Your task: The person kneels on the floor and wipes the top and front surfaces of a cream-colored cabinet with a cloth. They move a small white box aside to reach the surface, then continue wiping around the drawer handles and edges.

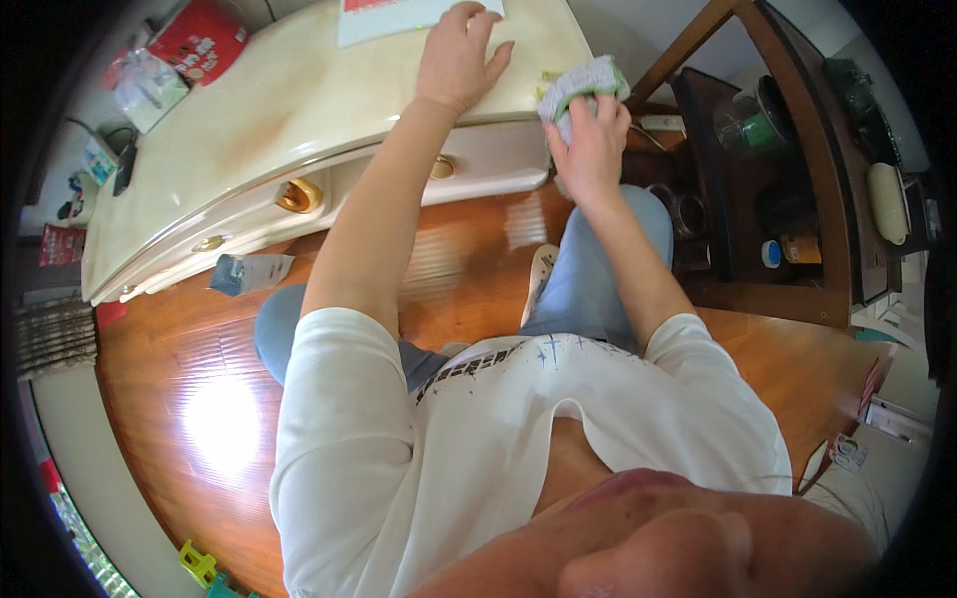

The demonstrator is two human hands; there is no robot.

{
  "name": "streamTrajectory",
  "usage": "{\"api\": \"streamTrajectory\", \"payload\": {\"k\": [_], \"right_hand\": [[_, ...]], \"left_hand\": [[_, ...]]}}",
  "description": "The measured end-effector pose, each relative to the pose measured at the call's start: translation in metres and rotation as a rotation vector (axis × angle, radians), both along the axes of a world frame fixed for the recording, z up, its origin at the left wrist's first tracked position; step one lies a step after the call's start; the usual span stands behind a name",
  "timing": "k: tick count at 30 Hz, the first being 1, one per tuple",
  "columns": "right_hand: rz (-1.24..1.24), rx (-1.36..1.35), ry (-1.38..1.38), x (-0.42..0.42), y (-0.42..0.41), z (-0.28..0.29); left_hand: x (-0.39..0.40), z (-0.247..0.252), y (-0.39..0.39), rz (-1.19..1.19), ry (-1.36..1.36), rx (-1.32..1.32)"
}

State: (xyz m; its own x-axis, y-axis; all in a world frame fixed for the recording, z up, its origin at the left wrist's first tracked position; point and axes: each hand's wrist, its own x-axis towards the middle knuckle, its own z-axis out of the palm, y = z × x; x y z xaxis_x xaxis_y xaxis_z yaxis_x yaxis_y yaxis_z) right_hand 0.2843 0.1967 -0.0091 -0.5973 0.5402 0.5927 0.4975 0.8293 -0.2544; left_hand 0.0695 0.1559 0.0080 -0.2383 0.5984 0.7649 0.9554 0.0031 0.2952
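Note:
A grey cloth with green edging [579,84] is in my right hand [594,149], pressed against the right front corner of a cream cabinet [314,82]. My left hand [457,63] hovers at or rests on the cabinet top, its fingers apart and holding nothing; whether it touches the surface I cannot tell. Just beyond its fingertips lies a white and red flat item [381,26]. Small yellow-green bits [549,76] sit beside the cloth. Below the top, the cabinet front has drawers with gold-coloured handles [299,196].
A red package [200,43], a clear plastic bag [149,90] and a black remote control [125,166] are on the cabinet's left part. A plastic pouch [250,273] is by its base. On my right stands a dark wooden shelf unit [837,224] holding jars.

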Motion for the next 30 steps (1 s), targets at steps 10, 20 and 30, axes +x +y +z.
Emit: {"api": "streamTrajectory", "payload": {"k": [10, 20, 30], "right_hand": [[0.411, 0.179, -0.041, -0.065, -0.044, -0.003], [0.578, 0.127, -0.064, -0.049, -0.008, 0.013], [0.314, -0.037, -0.101, -0.042, 0.079, 0.028]], "left_hand": [[-0.033, 0.007, -0.126, 0.134, 0.254, -0.126], [-0.047, -0.021, -0.17, 0.455, 0.146, -0.268], [-0.057, -0.006, -0.183, 0.286, 0.122, -0.355]]}}
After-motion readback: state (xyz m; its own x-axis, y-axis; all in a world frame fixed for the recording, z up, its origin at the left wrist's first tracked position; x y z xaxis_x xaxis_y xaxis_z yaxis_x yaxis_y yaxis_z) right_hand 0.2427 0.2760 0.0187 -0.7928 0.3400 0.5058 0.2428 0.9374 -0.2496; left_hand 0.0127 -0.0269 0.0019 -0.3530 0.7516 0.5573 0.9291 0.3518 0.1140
